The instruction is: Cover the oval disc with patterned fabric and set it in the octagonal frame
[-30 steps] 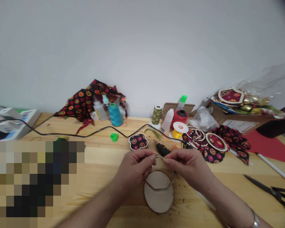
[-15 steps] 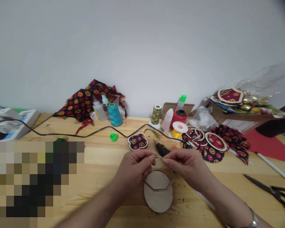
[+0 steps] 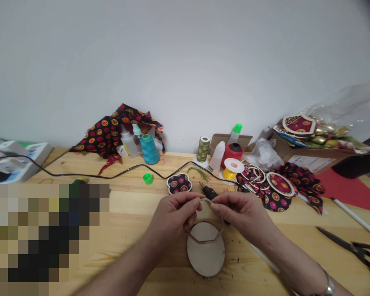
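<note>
A thin beige strip [image 3: 206,242], bent into an angular ring, hangs between my two hands. With thumb and index finger my left hand [image 3: 180,211] pinches its upper part. My right hand [image 3: 236,210] pinches the same part from the other side, and a short stretch shows between the fingertips. My fingers hide the ring's sides in places. Below it, a round beige disc [image 3: 206,261] lies flat on the table, and the ring's lower edge crosses in front of it. Just beyond my hands are a black pen-like tool [image 3: 209,191] and a flower-shaped patterned piece [image 3: 179,183].
Thread spools [image 3: 149,150], a white squeeze bottle [image 3: 216,156] and patterned fabric [image 3: 111,131] stand along the wall. A black cable [image 3: 105,177] crosses the table. At right lie round framed pieces [image 3: 280,184] and black scissors [image 3: 354,248]. Blurred blocks cover the lower left.
The strip's upper part between my fingertips now looks joined into one bent edge, where separate ends showed before. The ring has risen slightly over the disc.
</note>
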